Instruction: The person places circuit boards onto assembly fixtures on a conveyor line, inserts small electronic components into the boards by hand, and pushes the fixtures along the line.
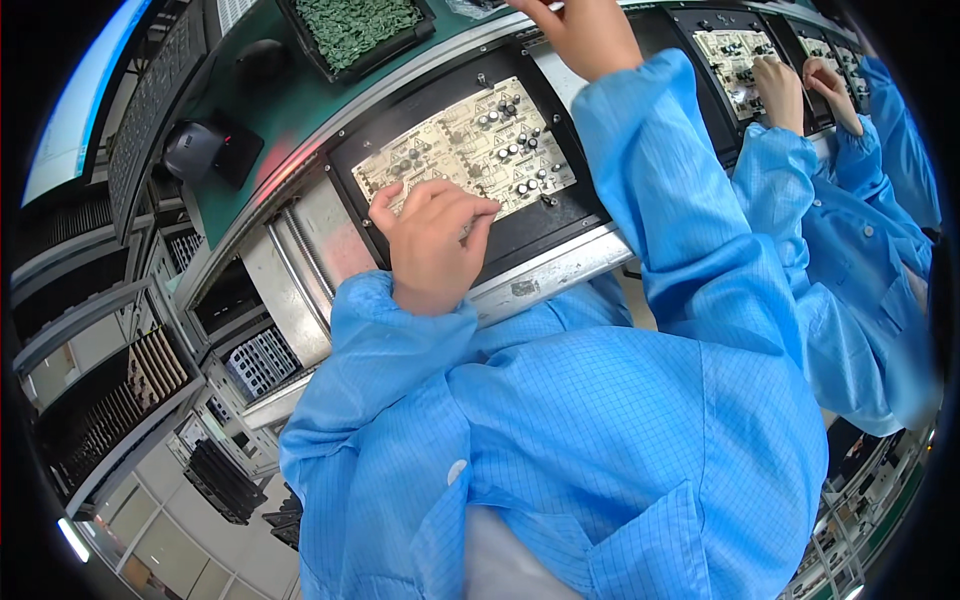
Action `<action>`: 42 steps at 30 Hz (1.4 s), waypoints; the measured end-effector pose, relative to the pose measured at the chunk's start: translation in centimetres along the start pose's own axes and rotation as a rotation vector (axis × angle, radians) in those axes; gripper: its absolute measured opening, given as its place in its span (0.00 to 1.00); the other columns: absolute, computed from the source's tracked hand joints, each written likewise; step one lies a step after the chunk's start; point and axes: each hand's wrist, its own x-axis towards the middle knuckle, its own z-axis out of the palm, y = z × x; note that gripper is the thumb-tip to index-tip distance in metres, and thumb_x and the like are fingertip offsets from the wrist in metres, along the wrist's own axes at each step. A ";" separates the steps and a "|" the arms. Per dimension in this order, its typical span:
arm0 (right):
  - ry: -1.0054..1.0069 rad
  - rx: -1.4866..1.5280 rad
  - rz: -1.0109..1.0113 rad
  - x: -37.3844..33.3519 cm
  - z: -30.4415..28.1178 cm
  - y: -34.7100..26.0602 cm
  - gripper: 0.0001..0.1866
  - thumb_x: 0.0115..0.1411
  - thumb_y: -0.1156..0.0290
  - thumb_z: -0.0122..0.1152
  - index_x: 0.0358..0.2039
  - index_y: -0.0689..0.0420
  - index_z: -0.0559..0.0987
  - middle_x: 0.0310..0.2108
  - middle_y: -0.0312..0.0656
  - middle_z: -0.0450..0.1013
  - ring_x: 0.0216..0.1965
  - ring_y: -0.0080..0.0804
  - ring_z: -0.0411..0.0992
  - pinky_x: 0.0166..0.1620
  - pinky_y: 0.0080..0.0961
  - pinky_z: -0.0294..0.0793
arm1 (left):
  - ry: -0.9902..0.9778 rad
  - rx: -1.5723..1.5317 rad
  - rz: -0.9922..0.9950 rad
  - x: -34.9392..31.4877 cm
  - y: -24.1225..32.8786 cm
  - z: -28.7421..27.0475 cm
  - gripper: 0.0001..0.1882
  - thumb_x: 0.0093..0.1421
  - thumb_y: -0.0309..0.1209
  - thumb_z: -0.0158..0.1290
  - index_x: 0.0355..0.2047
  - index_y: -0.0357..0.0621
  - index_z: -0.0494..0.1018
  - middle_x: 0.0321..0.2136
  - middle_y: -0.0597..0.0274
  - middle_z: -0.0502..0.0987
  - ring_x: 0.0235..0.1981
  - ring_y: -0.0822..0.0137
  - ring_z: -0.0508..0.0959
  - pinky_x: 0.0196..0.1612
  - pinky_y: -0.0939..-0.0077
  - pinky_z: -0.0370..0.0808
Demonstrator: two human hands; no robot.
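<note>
A cream printed circuit board (465, 135) with black capacitors and other small parts lies in a black carrier (345, 150). Over the near left part of the board is my left hand (435, 240). Its thumb and index finger meet at the tips in a pinch near the board's lower edge. Whatever they hold, if anything, is too small to make out. My right hand (595, 40) reaches past the carrier's far right side, at the top of the picture. Most of its fingers are cut off by the picture's edge, so their grip is hidden.
A black tray of small green parts (355, 30) stands on the green bench beyond the carrier. At left are a computer mouse (195, 150), a keyboard (160, 110) and a screen (85, 110). On the right, a co-worker's hands (780, 95) work over another circuit board (730, 65).
</note>
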 end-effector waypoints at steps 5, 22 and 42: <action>-0.083 -0.042 -0.081 -4.3 -1.4 4.7 0.14 0.65 0.65 0.69 0.48 0.57 0.83 0.40 0.47 0.83 0.43 0.37 0.81 0.47 0.38 0.79 | 0.011 0.033 0.052 -0.2 0.3 0.2 0.08 0.53 0.26 0.68 0.30 0.58 0.83 0.30 0.78 0.82 0.42 0.71 0.80 0.63 0.52 0.56; -0.088 -0.386 -0.413 -14.6 -2.0 5.8 0.09 0.52 0.74 0.75 0.36 0.53 0.87 0.33 0.34 0.81 0.45 0.36 0.75 0.52 0.34 0.71 | -0.071 0.064 0.153 0.1 -0.8 0.1 0.08 0.56 0.29 0.66 0.35 0.60 0.84 0.35 0.77 0.80 0.45 0.71 0.79 0.63 0.52 0.57; -0.021 -0.526 -0.422 -15.1 -1.4 4.6 0.07 0.49 0.72 0.76 0.29 0.53 0.87 0.28 0.31 0.81 0.41 0.33 0.76 0.56 0.36 0.67 | -0.100 0.023 0.104 -0.7 -0.7 0.1 0.09 0.57 0.30 0.65 0.39 0.60 0.83 0.38 0.76 0.79 0.47 0.69 0.78 0.63 0.54 0.57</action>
